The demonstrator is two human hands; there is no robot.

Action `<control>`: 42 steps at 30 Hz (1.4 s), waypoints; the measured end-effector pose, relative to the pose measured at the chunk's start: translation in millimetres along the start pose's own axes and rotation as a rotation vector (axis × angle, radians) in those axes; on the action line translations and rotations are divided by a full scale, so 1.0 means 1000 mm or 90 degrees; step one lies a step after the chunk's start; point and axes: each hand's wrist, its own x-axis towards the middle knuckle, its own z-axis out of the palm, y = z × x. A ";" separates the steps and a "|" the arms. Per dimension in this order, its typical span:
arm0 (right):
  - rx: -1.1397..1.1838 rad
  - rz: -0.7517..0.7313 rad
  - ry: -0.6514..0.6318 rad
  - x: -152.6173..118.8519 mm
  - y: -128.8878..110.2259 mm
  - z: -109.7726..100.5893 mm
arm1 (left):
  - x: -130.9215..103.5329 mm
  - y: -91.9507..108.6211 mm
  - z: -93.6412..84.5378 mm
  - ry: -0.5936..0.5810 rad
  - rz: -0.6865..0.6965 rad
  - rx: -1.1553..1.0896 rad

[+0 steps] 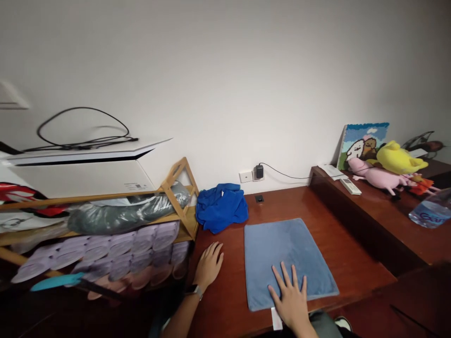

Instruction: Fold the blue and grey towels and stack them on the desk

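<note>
- At the far left, a wooden rack (185, 213) carries a white box (84, 173) with a black cable (82, 141) looped on top.
- On the shelves below lie a plastic-wrapped bundle (123, 216) and rows of pale purple slippers (123, 244) (some pinkish ones sit lowest).
- A bright blue cloth (222, 207) lies crumpled on the reddish-brown table (225, 300), beside the rack and against the wall.
- The left hand (209, 266), with a watch (194, 291) on its wrist, rests palm down on the table near the blue cloth, holding nothing; its fingers are only slightly apart.
- A grey-blue cloth (282, 253) lies flat on the table, to the right of the left hand, with a white tag (276, 319) at its near edge.
- Behind it, a black plug (260, 171) sits in a wall socket.
- The right hand (291, 300) lies palm down on the near part of the grey-blue cloth, fingers spread wide, gripping nothing.
- On the raised ledge (384, 220) at the right are a white remote (350, 186), a picture (364, 143) of cartoon animals, pink and yellow soft toys (384, 171) and a clear bottle (430, 210).
</note>
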 end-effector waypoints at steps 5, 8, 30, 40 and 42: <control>-0.041 0.022 -0.010 0.040 0.053 -0.009 | -0.005 -0.007 0.010 0.030 -0.047 0.009; -0.066 0.018 -0.035 0.090 0.084 -0.024 | -0.006 -0.007 0.012 0.026 -0.043 0.015; -0.113 0.021 -0.016 0.271 0.105 -0.054 | -0.013 0.002 0.000 0.016 -0.063 -0.015; 0.193 -0.261 -0.132 0.269 -0.161 -0.033 | -0.016 0.007 -0.002 0.002 -0.079 -0.009; 0.203 -0.261 -0.150 0.277 -0.188 -0.023 | -0.017 0.008 -0.002 0.001 -0.078 -0.008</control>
